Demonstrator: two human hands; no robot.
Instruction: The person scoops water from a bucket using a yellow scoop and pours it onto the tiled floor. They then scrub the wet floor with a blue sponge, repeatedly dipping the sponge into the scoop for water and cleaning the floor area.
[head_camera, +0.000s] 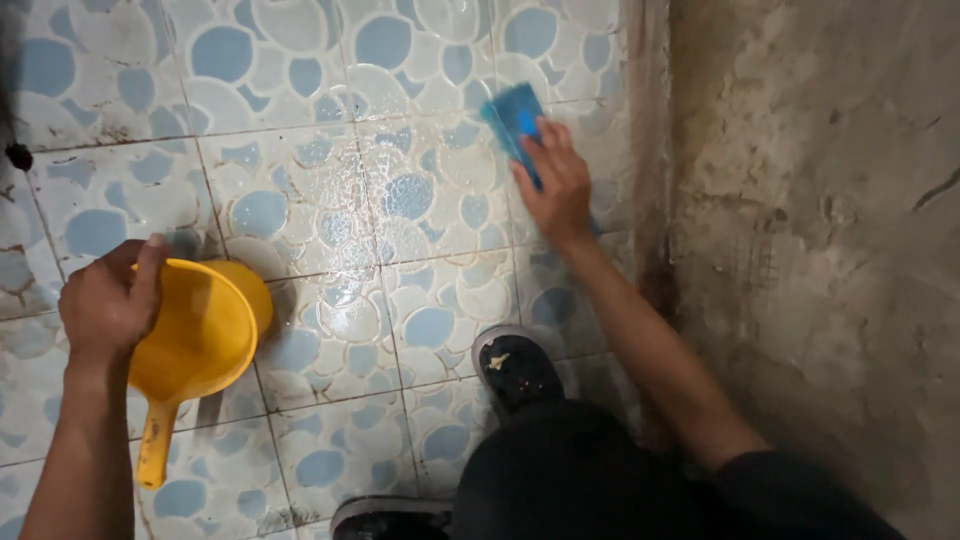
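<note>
Blue brush (514, 117) under clasping right hand (556, 185); left hand (108, 300) gripping yellow dipper (200, 335) (rim-held).

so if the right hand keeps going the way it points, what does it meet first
Probably nothing but more wet tiled floor: the right hand, pressing the blue brush, points up and slightly left, along the rough wall rather than into it.
</note>
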